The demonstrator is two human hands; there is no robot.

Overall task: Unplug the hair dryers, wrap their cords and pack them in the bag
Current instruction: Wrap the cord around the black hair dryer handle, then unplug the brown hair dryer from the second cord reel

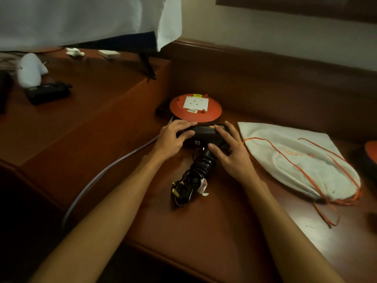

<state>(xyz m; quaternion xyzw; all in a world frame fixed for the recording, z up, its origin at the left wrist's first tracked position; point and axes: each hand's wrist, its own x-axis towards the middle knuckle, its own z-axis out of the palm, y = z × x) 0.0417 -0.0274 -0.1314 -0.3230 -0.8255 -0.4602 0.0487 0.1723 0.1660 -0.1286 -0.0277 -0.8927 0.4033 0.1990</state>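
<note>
**Hair dryer wrapped and ready for the bag**

On the brown table (204, 231), a black hair dryer (206, 135) lies flat, right in front of an orange cord reel (195, 109). Its cord (201, 166) is wound round the handle, and the plug (180, 189) sticks out at the near end, so it looks unplugged and wrapped already.

Both hands are on the dryer's body. The left hand (173, 137) curls its fingers over the left end. The right hand (230, 148) rests on the right side with its fingers spread and nearly straight. I think the person holds it this way to lift it with two hands, so the cord does not slip loose.

A white bag (295, 160) with orange strings lies just to the right, near enough to reach. It is lying flat, and I cannot tell if anything is inside.

A pale cable (114, 166) runs off the table edge to the left. Something orange (372, 150) is cut off at the far right; it is too little to tell what it is. I can see only this one dryer.
</note>
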